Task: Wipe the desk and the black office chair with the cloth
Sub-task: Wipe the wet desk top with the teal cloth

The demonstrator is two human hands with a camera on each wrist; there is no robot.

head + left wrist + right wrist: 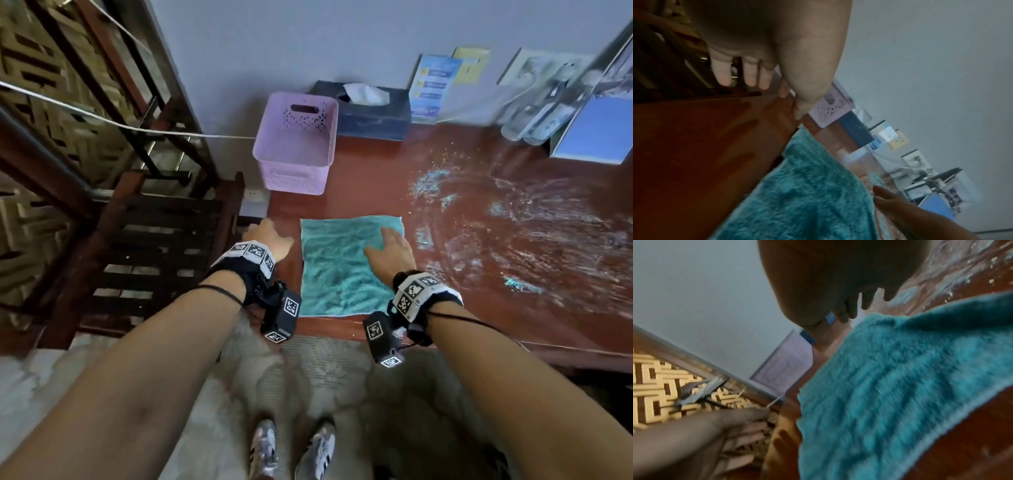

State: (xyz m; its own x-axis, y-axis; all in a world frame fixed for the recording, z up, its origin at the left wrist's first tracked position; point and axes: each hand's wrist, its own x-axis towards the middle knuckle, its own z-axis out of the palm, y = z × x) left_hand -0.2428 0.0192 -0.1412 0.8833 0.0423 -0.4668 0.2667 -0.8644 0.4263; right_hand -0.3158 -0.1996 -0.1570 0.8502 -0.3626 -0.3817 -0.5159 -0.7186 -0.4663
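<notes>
A teal cloth point(342, 274) point(807, 194) point(900, 378) lies spread flat on the reddish-brown desk point(376, 185), close to its front edge. My right hand point(390, 250) point(849, 296) is open over the cloth's far right corner, fingers straight; whether it presses the cloth I cannot tell. My left hand point(270, 236) point(777, 65) is open just left of the cloth, at the desk's left edge, holding nothing. Whitish-blue wet streaks point(513, 219) cover the desk's right half. No black office chair shows in any view.
A pink perforated basket point(294, 144) stands at the desk's back left, a dark tissue box point(373, 109) beside it. Leaflets point(435, 85), plastic bottles point(541, 116) and a blue folder point(596, 130) line the back wall. A dark slatted wooden frame point(164, 246) adjoins the desk's left side.
</notes>
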